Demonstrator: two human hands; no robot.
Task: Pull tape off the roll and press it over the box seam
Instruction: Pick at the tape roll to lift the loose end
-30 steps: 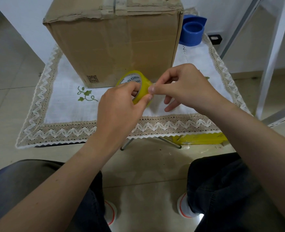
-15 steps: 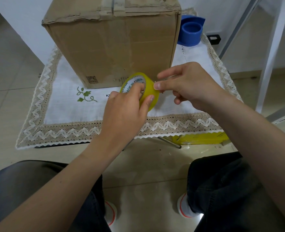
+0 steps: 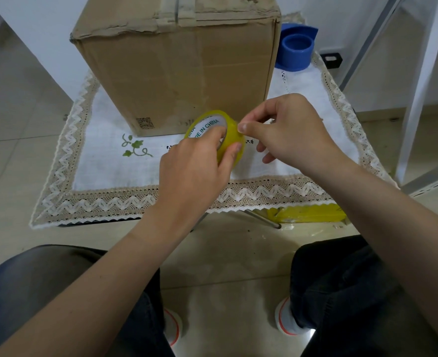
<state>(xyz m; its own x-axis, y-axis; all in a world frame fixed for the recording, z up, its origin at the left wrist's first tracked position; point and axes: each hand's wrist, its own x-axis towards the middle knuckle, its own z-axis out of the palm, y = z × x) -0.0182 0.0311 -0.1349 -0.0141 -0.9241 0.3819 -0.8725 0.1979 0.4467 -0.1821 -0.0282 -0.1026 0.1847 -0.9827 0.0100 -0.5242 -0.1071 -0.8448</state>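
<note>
A tall brown cardboard box stands on a low table under a white lace-edged cloth. Its top seam runs away from me, with torn old tape beside it. In front of the box, above the cloth, my left hand holds a yellow tape roll, fingers in its white core and thumb on the outer face. My right hand pinches at the roll's right rim with thumb and forefinger. I cannot tell whether a tape end is lifted.
A blue round container sits at the back right of the cloth. A yellow packet lies on the floor under the table's front edge. A white metal frame stands to the right. My knees and shoes are below.
Both hands and the roll have risen slightly toward the box. The roll has turned so its printed core faces up more. My right thumb and forefinger stay at its rim.
</note>
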